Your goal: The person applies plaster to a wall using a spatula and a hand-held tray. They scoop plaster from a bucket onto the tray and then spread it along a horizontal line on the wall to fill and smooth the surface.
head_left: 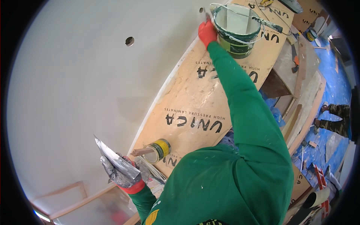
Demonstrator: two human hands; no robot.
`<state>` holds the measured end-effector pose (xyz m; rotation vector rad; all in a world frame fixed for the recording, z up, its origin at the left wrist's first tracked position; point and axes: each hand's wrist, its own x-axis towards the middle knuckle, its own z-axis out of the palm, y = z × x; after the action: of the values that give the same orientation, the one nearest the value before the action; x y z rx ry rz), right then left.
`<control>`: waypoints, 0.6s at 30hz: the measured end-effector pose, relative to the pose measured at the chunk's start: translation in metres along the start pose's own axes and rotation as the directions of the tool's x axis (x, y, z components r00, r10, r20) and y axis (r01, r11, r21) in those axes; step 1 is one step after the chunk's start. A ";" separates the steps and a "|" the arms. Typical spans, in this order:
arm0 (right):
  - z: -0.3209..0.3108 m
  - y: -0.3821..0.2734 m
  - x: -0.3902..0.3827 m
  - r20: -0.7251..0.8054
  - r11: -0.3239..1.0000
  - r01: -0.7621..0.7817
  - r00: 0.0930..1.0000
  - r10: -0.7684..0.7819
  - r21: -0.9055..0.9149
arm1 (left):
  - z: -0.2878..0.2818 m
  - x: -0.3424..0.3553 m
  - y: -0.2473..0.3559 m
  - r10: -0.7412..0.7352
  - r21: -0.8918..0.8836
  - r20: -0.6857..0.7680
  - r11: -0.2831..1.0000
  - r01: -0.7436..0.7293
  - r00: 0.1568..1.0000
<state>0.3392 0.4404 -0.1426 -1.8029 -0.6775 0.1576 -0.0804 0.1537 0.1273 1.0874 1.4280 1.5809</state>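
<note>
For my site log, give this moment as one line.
left hand: holds trowel | right hand: at wall, beside bucket

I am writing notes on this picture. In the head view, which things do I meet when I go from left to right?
Left hand in a plaster-smeared glove holding a flat metal trowel → yellow tape roll on the brown board → right hand in a red glove at the white wall → green bucket → another person's legs on blue sheeting.

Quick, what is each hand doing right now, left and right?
Left hand: closed, holding a metal trowel.
Right hand: closed on a small tool against the white wall.
</note>
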 end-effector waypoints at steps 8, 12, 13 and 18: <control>0.011 -0.038 -0.071 0.133 0.978 0.094 0.984 -0.120 0.187 | -0.031 0.013 -0.026 0.262 0.356 0.012 0.901 -0.249 0.965; 0.026 -0.072 -0.178 0.055 0.937 0.246 0.962 -0.268 0.246 | -0.017 0.016 -0.014 0.174 0.209 -0.034 0.964 -0.163 0.984; 0.030 -0.073 -0.198 0.092 0.902 0.219 0.958 -0.270 0.372 | -0.019 0.017 -0.010 0.095 0.107 -0.038 0.990 -0.090 0.995; 0.026 -0.111 -0.289 0.228 0.919 0.191 0.933 -0.280 0.345 | -0.040 0.012 0.002 -0.106 -0.121 -0.014 0.987 0.103 0.994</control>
<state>0.0492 0.3332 -0.1159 -1.3875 -1.0033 0.3369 -0.1220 0.1497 0.1293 0.9141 1.3622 1.5853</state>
